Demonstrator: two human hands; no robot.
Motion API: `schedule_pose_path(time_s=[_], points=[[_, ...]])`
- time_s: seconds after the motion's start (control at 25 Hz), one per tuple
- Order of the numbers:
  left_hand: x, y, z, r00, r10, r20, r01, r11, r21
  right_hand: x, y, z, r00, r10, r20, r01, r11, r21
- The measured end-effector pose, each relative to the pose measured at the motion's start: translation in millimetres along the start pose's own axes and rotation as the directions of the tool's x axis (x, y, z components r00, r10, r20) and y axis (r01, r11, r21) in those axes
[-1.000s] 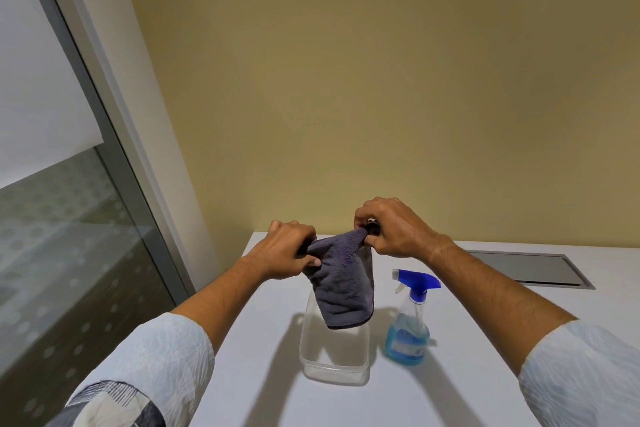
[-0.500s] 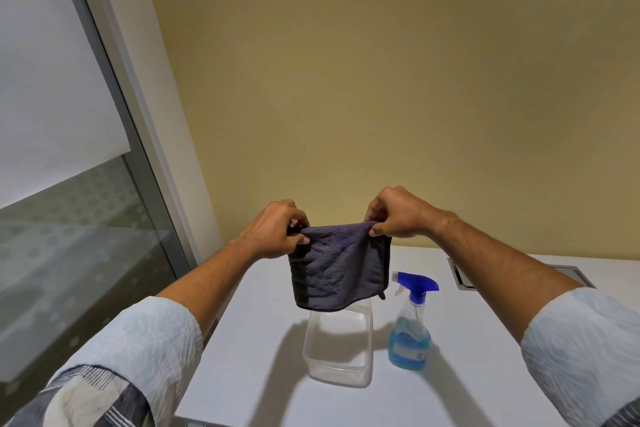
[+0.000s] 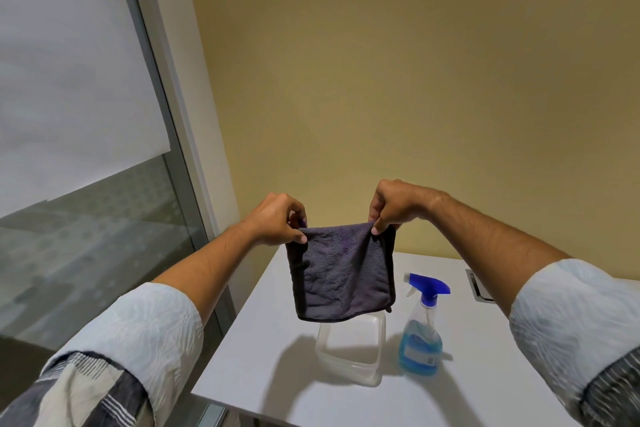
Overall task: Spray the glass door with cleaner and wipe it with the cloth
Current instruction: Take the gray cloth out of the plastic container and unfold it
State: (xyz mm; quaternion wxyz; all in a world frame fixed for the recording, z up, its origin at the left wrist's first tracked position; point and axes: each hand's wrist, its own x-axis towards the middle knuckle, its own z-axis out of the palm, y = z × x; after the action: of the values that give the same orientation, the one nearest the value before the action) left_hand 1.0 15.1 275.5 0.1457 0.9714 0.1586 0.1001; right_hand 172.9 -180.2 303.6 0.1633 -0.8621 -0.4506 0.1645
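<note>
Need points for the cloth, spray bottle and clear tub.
cloth (image 3: pixel 343 274), head view, middle of the hanging panel
spray bottle (image 3: pixel 419 347), head view, lower body with blue liquid
clear tub (image 3: pixel 349 371), head view, near rim on the white table

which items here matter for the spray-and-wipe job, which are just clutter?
For the job:
- grey cloth, pinched at its top corners by left hand and right hand
- spray bottle of blue cleaner, standing on the white table
- glass door

Lying about:
- clear plastic tub under the cloth
- metal hatch in the tabletop
</note>
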Motion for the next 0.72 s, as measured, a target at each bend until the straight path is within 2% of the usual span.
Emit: schedule_pose_path(time_s=[0.4,0.72], points=[[-44.6,-21.0,-57.3,0.994,-0.111,0.019,0.113,0.988,-0.105,-5.5,-63.7,-8.6,0.999,-0.052,-0.006,0.052,0.997,0.064],[-126.0,-69.3,-99.8,0.976,-0.216,-0.023,0.212,0.968,-0.134,-10.9,-149.7,13.6,0.992,-0.117,0.050,0.111,0.987,0.116]])
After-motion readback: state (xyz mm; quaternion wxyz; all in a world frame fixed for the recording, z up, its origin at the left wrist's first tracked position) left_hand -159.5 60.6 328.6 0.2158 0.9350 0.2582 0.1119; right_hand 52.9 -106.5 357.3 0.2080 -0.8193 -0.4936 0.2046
